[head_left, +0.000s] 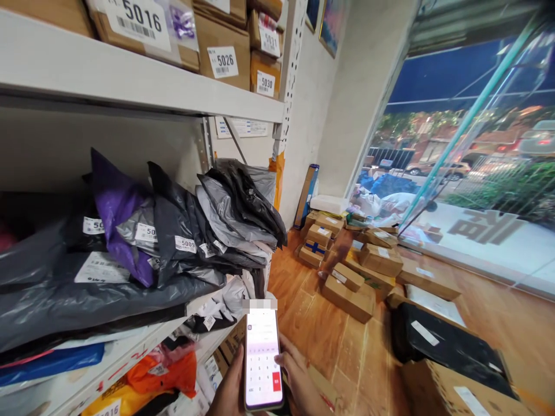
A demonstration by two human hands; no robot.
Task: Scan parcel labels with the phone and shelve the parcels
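Note:
A smartphone (pixel 262 370) with a lit number keypad and a red key stands upright between my two hands, low in the view. My left hand (pixel 232 381) is closed around the phone's left edge. On the other side, my right hand (pixel 297 375) wraps the right edge, its thumb over the screen near the keypad's right column. Just beyond the phone, grey and black plastic mailing bags (pixel 234 202) with number labels lie heaped on a white shelf. A purple mailing bag (pixel 124 214) leans among them.
Labelled cardboard boxes (pixel 223 40) fill the upper shelf. Several cardboard parcels (pixel 351 294) lie on the wooden floor (pixel 299 300) to the right, beside a black package (pixel 446 341). Orange and yellow bags (pixel 165 370) sit on the lower shelf. A large window (pixel 459 173) borders the right side.

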